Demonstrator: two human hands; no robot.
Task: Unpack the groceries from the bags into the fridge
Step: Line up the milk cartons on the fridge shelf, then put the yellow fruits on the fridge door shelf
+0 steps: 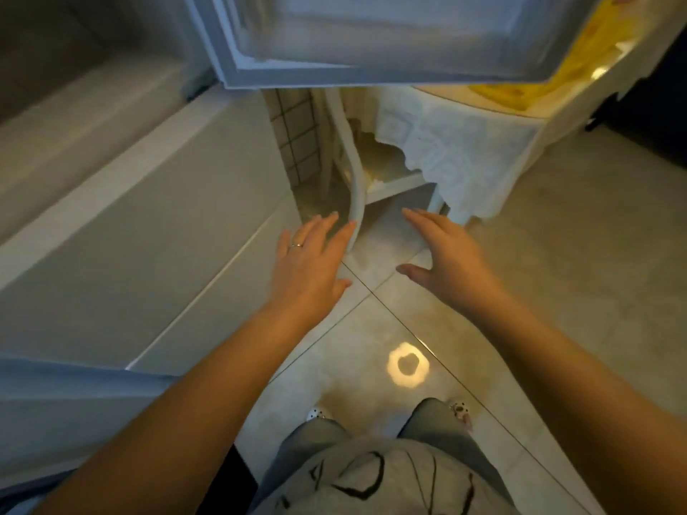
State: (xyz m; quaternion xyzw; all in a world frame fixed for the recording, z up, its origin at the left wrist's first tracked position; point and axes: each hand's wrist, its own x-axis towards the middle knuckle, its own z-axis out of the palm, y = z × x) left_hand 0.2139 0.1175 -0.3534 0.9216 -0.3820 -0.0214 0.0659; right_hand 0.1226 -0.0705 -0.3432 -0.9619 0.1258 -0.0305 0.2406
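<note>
Two empty hands, left hand [310,262] and right hand [448,250], beside one fridge [148,224].

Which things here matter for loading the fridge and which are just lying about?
For the job:
fridge door, swung open
fridge body
left hand, empty
right hand, empty

Lying about:
table with white lace cloth
yellow thing on the table
chair

No bags or groceries show.

single head-worn wide-angle view, looking steeply down past both outstretched arms at the floor [427,328], fridge [130,217] close on the left.
</note>
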